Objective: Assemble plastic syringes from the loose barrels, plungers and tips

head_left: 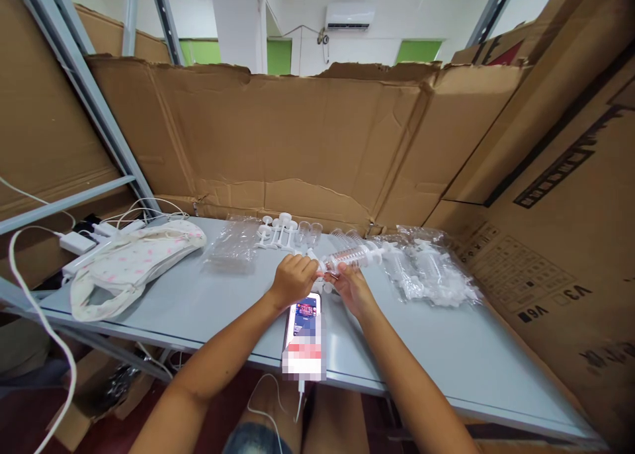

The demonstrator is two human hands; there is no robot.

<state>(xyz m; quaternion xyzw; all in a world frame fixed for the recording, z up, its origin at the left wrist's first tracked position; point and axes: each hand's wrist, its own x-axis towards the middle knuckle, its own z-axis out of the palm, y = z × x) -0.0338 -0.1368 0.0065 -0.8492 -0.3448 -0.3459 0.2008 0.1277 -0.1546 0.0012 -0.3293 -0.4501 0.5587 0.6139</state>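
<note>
A clear plastic syringe [350, 257] with dark scale marks lies slantwise between my hands, above the grey table [238, 308]. My right hand [351, 287] is closed round the syringe's barrel from below. At the syringe's left end, my left hand [295, 278] has its fingers curled in; whatever they pinch is too small to make out. Small white parts [325, 286] show just under the hands. Behind them stand white plungers [280, 229] and clear barrels [310, 232]. A lit phone [305, 328] lies below my left hand.
Bagged syringes [426, 269] lie on the right, and flat clear bags [235, 245] at the back left. A white patterned cloth bag [139, 262] sits beside a power strip [99, 249] with cables. Cardboard walls [297, 136] enclose the table's back and sides.
</note>
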